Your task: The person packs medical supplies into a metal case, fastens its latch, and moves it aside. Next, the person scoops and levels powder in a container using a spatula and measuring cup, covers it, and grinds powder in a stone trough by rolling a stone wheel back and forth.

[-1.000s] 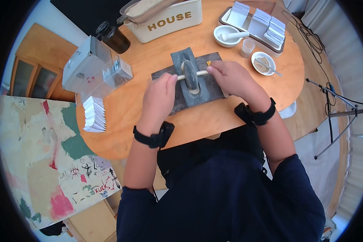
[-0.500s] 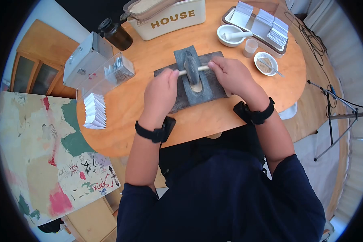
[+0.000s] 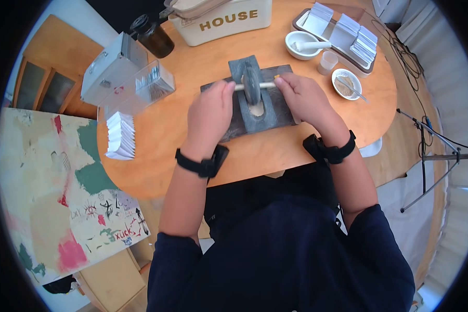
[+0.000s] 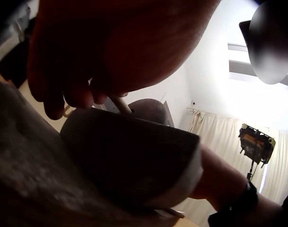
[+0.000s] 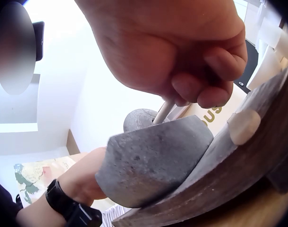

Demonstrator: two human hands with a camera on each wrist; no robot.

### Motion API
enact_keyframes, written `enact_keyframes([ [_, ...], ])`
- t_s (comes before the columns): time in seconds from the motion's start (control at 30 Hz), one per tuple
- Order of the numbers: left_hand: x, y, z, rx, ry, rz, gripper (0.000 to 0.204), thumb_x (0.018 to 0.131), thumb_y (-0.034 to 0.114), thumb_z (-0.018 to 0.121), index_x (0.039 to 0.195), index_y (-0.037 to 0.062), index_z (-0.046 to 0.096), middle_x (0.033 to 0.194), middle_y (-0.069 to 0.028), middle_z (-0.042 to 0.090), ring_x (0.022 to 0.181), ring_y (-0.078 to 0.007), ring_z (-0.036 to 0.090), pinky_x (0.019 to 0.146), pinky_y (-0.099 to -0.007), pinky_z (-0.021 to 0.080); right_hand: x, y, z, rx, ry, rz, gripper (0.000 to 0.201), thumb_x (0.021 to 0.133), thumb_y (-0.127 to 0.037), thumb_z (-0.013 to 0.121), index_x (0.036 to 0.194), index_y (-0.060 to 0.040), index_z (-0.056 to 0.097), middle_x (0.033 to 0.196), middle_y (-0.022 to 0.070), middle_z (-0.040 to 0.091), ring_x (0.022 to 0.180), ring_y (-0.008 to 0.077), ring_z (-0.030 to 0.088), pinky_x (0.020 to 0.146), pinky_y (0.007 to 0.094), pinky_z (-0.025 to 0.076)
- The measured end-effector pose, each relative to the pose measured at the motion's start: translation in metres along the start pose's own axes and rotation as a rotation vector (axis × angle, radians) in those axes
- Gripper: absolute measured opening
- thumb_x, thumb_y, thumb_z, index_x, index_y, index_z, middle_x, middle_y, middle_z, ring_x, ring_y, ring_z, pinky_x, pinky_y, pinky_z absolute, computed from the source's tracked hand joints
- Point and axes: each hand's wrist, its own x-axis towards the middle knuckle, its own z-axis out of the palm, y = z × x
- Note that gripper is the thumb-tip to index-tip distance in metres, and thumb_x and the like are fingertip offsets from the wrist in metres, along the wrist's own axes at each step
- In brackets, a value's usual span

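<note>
A grey stone trough (image 3: 265, 119) stands on a dark board (image 3: 282, 110), with pale powder (image 3: 256, 108) in its near end. In its far half a stone wheel (image 3: 252, 86) stands upright on a pale rod (image 3: 267, 85) that runs through its centre. My left hand (image 3: 209, 114) grips the rod's left end. The other end is held by my right hand (image 3: 309, 101), its thumb and fingers curled round it. In the right wrist view the trough (image 5: 155, 158) rests on the board and the wheel's top (image 5: 138, 119) shows above it.
A white bin (image 3: 229, 23) and a dark jar (image 3: 156, 40) stand behind. At right are a mortar (image 3: 302, 44), a plastic cup (image 3: 328, 62), a bowl (image 3: 347, 83) with a spoon and a tray (image 3: 369, 67) of papers. At left are a silver case (image 3: 106, 73) and folded papers (image 3: 120, 136).
The wheel, rod and both hands have moved away from me along the trough, which uncovers more powder at its near end. The head view has also shifted slightly.
</note>
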Motion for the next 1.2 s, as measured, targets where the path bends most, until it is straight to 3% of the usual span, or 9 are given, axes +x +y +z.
enact_keyframes([
  [0.17, -0.014, 0.009, -0.007, -0.023, -0.042, -0.028, 0.034, 0.102, 0.03, 0.048, 0.084, 0.0037, 0.057, 0.073, -0.02, 0.061, 0.074, -0.0424, 0.06, 0.062, -0.0501, 0.046, -0.004, 0.003, -0.003, -0.098, 0.079, -0.095, 0.033, 0.101, -0.034, 0.047, 0.092, -0.0077, 0.064, 0.07, 0.0158, 0.064, 0.068, 0.0355, 0.064, 0.065, 0.0452, 0.05],
  [0.4, -0.006, 0.0, 0.0, -0.044, 0.046, 0.054, 0.032, 0.103, 0.031, 0.048, 0.09, 0.0034, 0.057, 0.073, -0.0217, 0.056, 0.07, -0.0422, 0.057, 0.061, -0.044, 0.044, 0.004, 0.001, -0.003, 0.031, 0.022, -0.015, 0.032, 0.1, -0.033, 0.049, 0.091, -0.006, 0.064, 0.078, 0.0188, 0.064, 0.078, 0.0399, 0.062, 0.068, 0.0472, 0.048],
  [0.5, -0.018, 0.011, -0.005, -0.061, -0.037, -0.037, 0.034, 0.103, 0.029, 0.046, 0.082, 0.0036, 0.056, 0.074, -0.0195, 0.061, 0.073, -0.0413, 0.06, 0.062, -0.0494, 0.046, 0.002, 0.002, -0.01, 0.021, -0.023, -0.018, 0.033, 0.1, -0.033, 0.049, 0.09, -0.0052, 0.063, 0.079, 0.0192, 0.064, 0.079, 0.0396, 0.061, 0.068, 0.0471, 0.047],
  [0.7, -0.004, 0.001, -0.001, -0.01, 0.049, 0.037, 0.033, 0.103, 0.033, 0.047, 0.089, 0.0039, 0.057, 0.072, -0.021, 0.058, 0.07, -0.0423, 0.058, 0.061, -0.0456, 0.044, 0.002, 0.002, -0.003, 0.025, -0.003, 0.01, 0.033, 0.1, -0.033, 0.049, 0.09, -0.0047, 0.063, 0.079, 0.0195, 0.064, 0.078, 0.0401, 0.061, 0.069, 0.0468, 0.047],
  [0.83, -0.018, 0.008, -0.004, -0.045, -0.04, 0.004, 0.032, 0.103, 0.032, 0.048, 0.092, 0.0038, 0.058, 0.073, -0.0217, 0.058, 0.071, -0.042, 0.058, 0.061, -0.0452, 0.044, -0.005, 0.009, -0.004, 0.061, 0.014, -0.088, 0.034, 0.101, -0.033, 0.048, 0.09, -0.0048, 0.062, 0.078, 0.0198, 0.063, 0.077, 0.0405, 0.061, 0.068, 0.0469, 0.047],
  [0.97, -0.006, 0.0, 0.001, -0.026, 0.018, 0.008, 0.03, 0.103, 0.03, 0.049, 0.091, 0.004, 0.058, 0.072, -0.0211, 0.057, 0.07, -0.0418, 0.058, 0.061, -0.0445, 0.044, 0.003, 0.001, -0.003, 0.042, 0.04, -0.003, 0.033, 0.101, -0.033, 0.048, 0.089, -0.0052, 0.062, 0.078, 0.0197, 0.064, 0.077, 0.0401, 0.061, 0.068, 0.0468, 0.048],
  [1.03, -0.008, 0.003, -0.002, -0.021, 0.014, 0.022, 0.031, 0.103, 0.03, 0.049, 0.09, 0.0039, 0.058, 0.072, -0.0213, 0.057, 0.071, -0.042, 0.058, 0.061, -0.0443, 0.045, 0.001, -0.003, -0.011, -0.038, -0.056, 0.014, 0.033, 0.101, -0.032, 0.048, 0.089, -0.0053, 0.063, 0.078, 0.0193, 0.064, 0.077, 0.0395, 0.062, 0.069, 0.0472, 0.048],
  [1.17, -0.016, 0.005, -0.001, -0.07, -0.016, -0.007, 0.035, 0.103, 0.031, 0.046, 0.085, 0.0043, 0.058, 0.075, -0.0206, 0.062, 0.074, -0.0429, 0.061, 0.063, -0.0501, 0.046, -0.002, 0.001, -0.009, -0.032, -0.041, -0.061, 0.033, 0.1, -0.033, 0.048, 0.09, -0.0059, 0.064, 0.079, 0.0187, 0.065, 0.078, 0.0393, 0.062, 0.069, 0.0479, 0.048],
  [1.2, -0.008, 0.0, 0.003, -0.043, 0.003, -0.033, 0.035, 0.103, 0.032, 0.045, 0.086, 0.0041, 0.058, 0.075, -0.0211, 0.062, 0.075, -0.0433, 0.06, 0.063, -0.0503, 0.046, 0.005, 0.0, -0.003, -0.021, 0.041, -0.074, 0.033, 0.1, -0.033, 0.048, 0.091, -0.0064, 0.065, 0.08, 0.0185, 0.066, 0.079, 0.0393, 0.063, 0.07, 0.048, 0.049],
])
